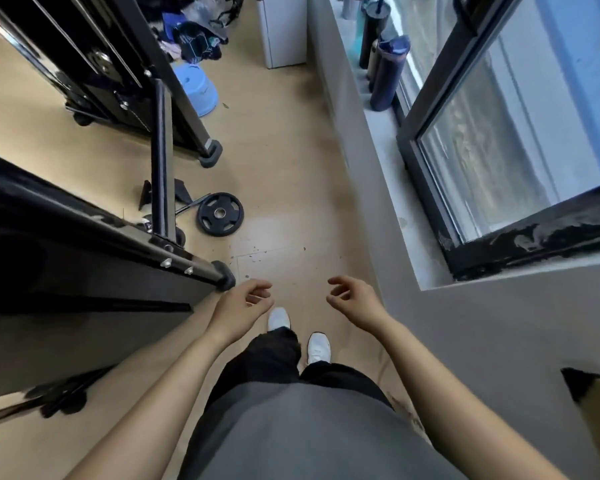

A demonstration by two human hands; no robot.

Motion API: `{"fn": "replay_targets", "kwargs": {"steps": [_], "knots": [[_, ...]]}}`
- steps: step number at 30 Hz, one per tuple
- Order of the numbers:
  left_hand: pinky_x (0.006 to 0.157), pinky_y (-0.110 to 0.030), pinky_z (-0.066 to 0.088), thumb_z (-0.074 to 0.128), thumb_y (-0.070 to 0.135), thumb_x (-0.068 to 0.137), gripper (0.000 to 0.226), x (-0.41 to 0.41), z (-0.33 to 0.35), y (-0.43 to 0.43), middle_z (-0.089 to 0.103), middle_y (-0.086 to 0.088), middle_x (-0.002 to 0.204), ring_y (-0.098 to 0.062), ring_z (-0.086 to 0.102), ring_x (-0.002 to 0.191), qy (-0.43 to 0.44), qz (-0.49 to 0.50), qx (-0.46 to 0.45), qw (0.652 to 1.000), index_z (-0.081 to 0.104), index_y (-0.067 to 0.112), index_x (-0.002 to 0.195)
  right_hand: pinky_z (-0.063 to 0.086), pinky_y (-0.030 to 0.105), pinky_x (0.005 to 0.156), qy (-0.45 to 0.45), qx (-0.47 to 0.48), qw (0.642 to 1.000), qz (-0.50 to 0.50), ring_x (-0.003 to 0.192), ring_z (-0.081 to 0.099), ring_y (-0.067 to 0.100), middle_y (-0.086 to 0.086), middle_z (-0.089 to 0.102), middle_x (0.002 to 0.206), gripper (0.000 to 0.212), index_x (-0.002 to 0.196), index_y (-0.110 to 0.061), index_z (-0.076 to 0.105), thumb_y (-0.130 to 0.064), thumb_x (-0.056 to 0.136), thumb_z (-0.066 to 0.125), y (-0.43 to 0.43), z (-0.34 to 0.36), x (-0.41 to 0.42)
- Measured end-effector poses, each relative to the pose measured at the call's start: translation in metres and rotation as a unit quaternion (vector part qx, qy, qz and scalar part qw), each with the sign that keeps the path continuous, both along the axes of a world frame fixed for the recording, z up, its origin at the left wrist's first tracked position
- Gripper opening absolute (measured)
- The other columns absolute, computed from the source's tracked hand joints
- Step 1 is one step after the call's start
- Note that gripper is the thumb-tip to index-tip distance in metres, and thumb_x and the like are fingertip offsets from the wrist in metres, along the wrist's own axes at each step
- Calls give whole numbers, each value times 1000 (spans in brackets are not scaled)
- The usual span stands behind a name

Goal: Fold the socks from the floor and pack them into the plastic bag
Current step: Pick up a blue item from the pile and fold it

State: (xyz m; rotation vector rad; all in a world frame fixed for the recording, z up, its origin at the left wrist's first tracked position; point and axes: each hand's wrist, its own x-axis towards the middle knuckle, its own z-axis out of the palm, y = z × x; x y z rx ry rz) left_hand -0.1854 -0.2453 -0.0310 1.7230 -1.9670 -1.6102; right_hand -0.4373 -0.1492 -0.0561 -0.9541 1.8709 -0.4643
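You've a weight plate (220, 213) flat on the floor (281, 161); just left of it stands a black post (161, 161), beyond it a blue stool (200, 90), well right of it a sill (383, 140) with dark bottles (390, 74)

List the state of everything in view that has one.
left hand, empty, fingers loosely curled
right hand, empty, fingers loosely curled
clothing pile, on the floor far ahead, untouched
blue stool, upright beside the pile
weight plate, flat on the floor
bottles, upright on the sill
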Motion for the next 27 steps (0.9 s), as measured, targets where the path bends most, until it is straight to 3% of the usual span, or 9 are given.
{"fn": "replay_targets", "kwargs": {"steps": [11, 16, 27], "knots": [[92, -34, 55, 71, 24, 90, 26, -31, -25, -169, 71, 13, 101, -6, 67, 96, 20, -28, 1, 999, 70, 29, 115, 54, 34, 88, 68, 25, 990, 118, 90, 64, 11, -8, 65, 106, 37, 128, -26, 60, -32, 91, 64, -172, 14, -36], [89, -34, 55, 71, 32, 89, 25, -50, -26, -253, 70, 18, 100, 0, 66, 90, 15, -48, -4, 999, 69, 36, 113, 53, 33, 89, 71, 15, 992, 104, 89, 64, 11, -10, 65, 102, 35, 124, -27, 63, -32, 90, 66, -251, 19, -55], [92, -32, 54, 70, 31, 91, 27, -135, -26, -457, 69, 17, 103, -1, 65, 95, -36, -69, -1, 997, 70, 31, 117, 52, 29, 85, 41, -15, 996, 77, 83, 63, 9, -14, 64, 94, 32, 119, -25, 66, -28, 88, 67, -466, 3, -142]]}}
